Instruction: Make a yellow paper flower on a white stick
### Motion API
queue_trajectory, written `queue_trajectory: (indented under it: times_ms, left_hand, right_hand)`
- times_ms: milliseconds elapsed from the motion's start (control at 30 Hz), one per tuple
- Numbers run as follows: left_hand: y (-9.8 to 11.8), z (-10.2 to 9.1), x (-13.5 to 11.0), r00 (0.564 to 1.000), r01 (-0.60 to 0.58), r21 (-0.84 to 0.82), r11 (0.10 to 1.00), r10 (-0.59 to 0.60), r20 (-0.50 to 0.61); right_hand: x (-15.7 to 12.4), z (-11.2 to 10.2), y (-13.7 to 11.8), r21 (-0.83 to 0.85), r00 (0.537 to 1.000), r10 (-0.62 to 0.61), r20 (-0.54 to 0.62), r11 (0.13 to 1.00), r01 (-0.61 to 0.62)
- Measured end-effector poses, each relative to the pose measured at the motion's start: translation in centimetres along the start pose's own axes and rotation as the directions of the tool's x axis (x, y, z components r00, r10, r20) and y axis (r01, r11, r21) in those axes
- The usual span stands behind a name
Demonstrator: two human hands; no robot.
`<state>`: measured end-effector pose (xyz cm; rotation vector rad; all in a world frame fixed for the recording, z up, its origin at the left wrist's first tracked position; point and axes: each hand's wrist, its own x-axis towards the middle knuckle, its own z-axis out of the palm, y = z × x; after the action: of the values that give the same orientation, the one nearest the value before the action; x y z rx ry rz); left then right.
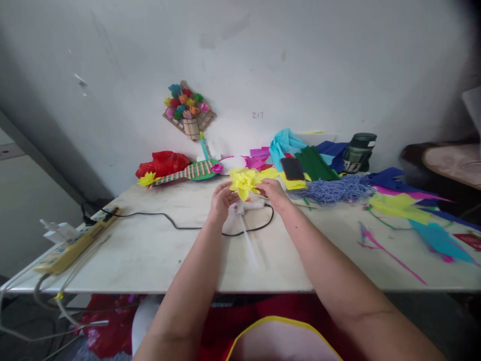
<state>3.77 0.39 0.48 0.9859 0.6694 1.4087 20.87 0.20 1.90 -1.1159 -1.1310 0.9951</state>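
A yellow crepe paper flower (243, 183) is held up over the middle of the table between my two hands. My left hand (222, 201) has its fingers curled at the flower's left edge. From the other side, my right hand (273, 192) pinches the petals on the right. Just below the flower lies a white glue gun (252, 205) with a clear glue stick (248, 240) pointing toward me. Behind my left hand rests a green guitar-shaped craft (201, 170) with a pink flower on it and a second yellow flower (148, 179) at its far left end.
Coloured paper sheets (317, 163), a phone (292, 169), a heap of bluish strings (334, 189) and a dark green jar (359, 153) crowd the back right. A power strip (77, 240) lies at left, its black cord (150, 214) crossing the table. Paper scraps (400, 208) lie at right.
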Motion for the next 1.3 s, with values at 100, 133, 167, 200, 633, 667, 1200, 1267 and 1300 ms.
queue_trajectory:
  times_ms: [100,133,167,200,633,667,1200,1267,1300]
  left_hand:
    - [0.3,-0.3,0.0,0.998,0.011,0.029,1.0,-0.009,-0.058]
    - [0.4,-0.4,0.1,0.997,0.018,0.03,0.999,-0.015,-0.07]
    - [0.4,-0.4,0.2,0.997,0.024,0.032,0.999,-0.022,-0.077]
    - [0.4,-0.5,0.2,0.996,0.033,0.038,0.999,-0.029,-0.082]
    - [0.0,-0.4,-0.3,0.992,0.118,0.166,0.979,-0.125,0.032]
    - [-0.1,-0.5,-0.2,0.992,0.115,0.192,0.975,-0.124,0.037]
    - [0.3,-0.8,-0.5,0.97,0.097,0.353,0.931,-0.167,0.174]
    - [0.3,-0.7,-0.6,0.971,0.096,0.375,0.922,-0.17,0.168]
    - [0.3,-0.7,-0.6,0.97,0.095,0.379,0.92,-0.171,0.173]
  right_hand:
    - [-0.1,-0.4,-0.1,-0.002,0.997,-0.011,0.074,1.0,0.011]
    - [-0.2,-0.5,-0.2,-0.002,0.995,-0.008,0.103,1.0,0.009]
    - [-0.3,-0.6,-0.4,0.0,0.991,-0.008,0.133,1.0,0.008]
    - [-0.5,-0.7,-0.5,0.003,0.986,-0.011,0.168,1.0,0.01]
    - [-1.3,-1.0,-0.9,-0.234,0.872,-0.098,0.48,0.944,0.234]
    - [-1.2,-1.0,-0.8,-0.248,0.87,-0.104,0.483,0.936,0.249]
    - [-1.3,-0.4,-1.2,-0.437,0.887,-0.192,0.421,0.814,0.383]
    - [-1.3,-0.3,-1.2,-0.44,0.889,-0.206,0.409,0.809,0.39]
    - [-1.3,-0.3,-1.2,-0.443,0.89,-0.211,0.403,0.807,0.391]
